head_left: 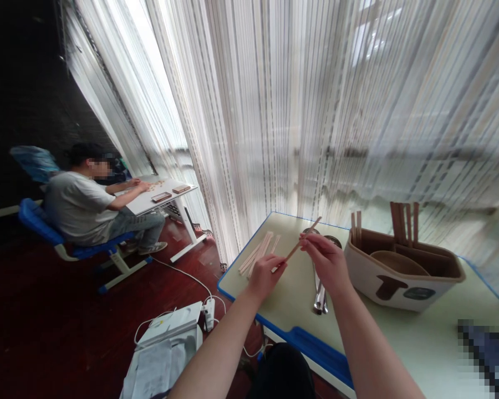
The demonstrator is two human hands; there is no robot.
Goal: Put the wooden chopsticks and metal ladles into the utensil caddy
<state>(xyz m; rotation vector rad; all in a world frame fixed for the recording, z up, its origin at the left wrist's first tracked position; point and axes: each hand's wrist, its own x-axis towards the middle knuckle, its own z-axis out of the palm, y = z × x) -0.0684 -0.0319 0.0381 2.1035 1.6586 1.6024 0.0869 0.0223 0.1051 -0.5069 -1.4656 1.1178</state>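
One chopstick (301,240) is pinched by L hand (266,272) & R hand (325,258); approx. six chopsticks (259,252) lie left of caddy (403,280), two spoons (320,293) between.

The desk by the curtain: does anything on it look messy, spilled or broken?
Nothing looks spilled or broken. Loose wooden sticks lie fanned near the desk's far left corner, and both hands hold one chopstick.
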